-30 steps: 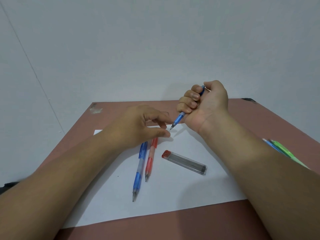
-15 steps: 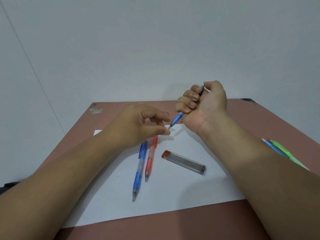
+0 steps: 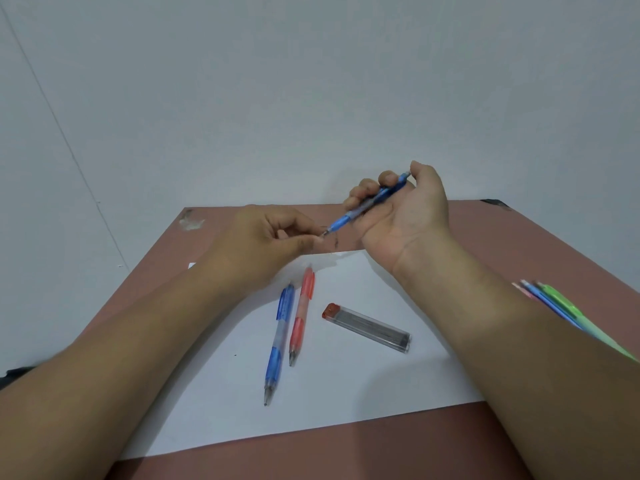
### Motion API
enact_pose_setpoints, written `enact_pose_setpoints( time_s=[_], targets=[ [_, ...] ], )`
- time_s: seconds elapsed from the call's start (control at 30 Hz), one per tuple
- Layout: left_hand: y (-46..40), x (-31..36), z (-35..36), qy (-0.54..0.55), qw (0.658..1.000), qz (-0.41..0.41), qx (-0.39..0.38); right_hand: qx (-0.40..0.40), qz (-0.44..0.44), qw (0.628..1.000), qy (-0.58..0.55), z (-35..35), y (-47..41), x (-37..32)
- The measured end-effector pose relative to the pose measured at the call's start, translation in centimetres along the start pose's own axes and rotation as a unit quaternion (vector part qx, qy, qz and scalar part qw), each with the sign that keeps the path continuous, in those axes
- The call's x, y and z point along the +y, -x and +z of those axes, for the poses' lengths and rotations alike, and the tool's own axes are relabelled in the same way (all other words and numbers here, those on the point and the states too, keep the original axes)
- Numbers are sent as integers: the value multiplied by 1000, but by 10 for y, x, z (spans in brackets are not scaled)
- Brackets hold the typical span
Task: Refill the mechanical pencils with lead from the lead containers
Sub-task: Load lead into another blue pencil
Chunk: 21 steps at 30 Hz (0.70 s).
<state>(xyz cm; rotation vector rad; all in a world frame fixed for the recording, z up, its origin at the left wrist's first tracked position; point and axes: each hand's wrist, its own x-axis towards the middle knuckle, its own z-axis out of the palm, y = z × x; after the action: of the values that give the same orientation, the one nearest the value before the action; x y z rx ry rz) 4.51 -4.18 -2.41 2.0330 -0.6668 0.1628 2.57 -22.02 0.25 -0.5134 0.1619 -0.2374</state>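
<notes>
Where the right forearm crosses the brown table [image 3: 519, 237], a bundle of pencils [image 3: 561, 306] is partly hidden, its count unclear. One white sheet [image 3: 346, 393] is laid out, bearing two pencils, blue [image 3: 277, 341] and red [image 3: 300, 317], and one lead container [image 3: 367, 327]. One blue pencil [image 3: 367, 204] is gripped by the right hand [image 3: 405, 216], now raised higher than before. At its tip, the left hand's [image 3: 263, 244] thumb and forefinger are pinched; any lead between them cannot be made out.

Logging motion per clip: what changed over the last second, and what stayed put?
The right hand loosened its fist on the blue pencil; its fingers uncurled, so more barrel shows. The pencil tip moved to the left hand's pinched fingertips. Whether they hold lead is too small to tell. Unmoved: the blue pencil on the paper, red pencil, lead container.
</notes>
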Motion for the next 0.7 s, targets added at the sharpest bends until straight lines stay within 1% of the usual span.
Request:
enact_pose_setpoints(
  time_s=[0.07,0.1,0.13,0.2,0.27,0.33,0.37,0.4,0.43,0.47,0.5,0.53,0.57,0.6,0.63,0.67,0.7],
  targets=[
    [-1,-1,-3,44,998,-22,28,10,-20,999,48,2,-1,2],
    [-2,-2,-5,54,997,-30,43,19,-33,994,105,2,-1,2],
    [-3,-4,-7,58,996,-39,58,32,-50,983,176,1,-2,2],
    [-5,-7,-11,64,992,-61,88,45,-83,947,309,-1,-3,-1],
    [-7,-11,-14,61,989,-72,111,12,-80,925,370,-1,1,-8],
    [-9,-14,-16,77,985,-77,136,-31,-44,920,388,1,7,-17],
    [-10,-15,-17,93,981,-82,147,-50,-28,908,415,3,11,-23],
    [-10,-14,-19,106,978,-84,157,-67,-19,880,469,5,16,-29],
    [-10,-12,-20,121,975,-84,164,-84,-17,836,542,9,21,-36],
    [-10,-10,-22,132,974,-82,163,-99,-22,777,621,13,27,-42],
    [-8,-7,-22,134,976,-84,151,-106,-35,709,696,17,34,-48],
    [-5,-3,-22,127,980,-88,126,-104,-57,643,756,21,41,-52],
    [-1,1,-22,114,984,-99,93,-97,-82,589,798,23,46,-54],
    [1,2,-21,94,987,-114,54,-86,-104,548,825,23,51,-57],
    [3,2,-20,62,989,-132,15,-74,-120,525,839,21,55,-59],
    [3,3,-20,13,988,-152,-21,-64,-130,518,843,17,60,-61],
    [3,6,-22,-37,983,-172,-47,-59,-134,520,841,12,65,-63]
  ],
)
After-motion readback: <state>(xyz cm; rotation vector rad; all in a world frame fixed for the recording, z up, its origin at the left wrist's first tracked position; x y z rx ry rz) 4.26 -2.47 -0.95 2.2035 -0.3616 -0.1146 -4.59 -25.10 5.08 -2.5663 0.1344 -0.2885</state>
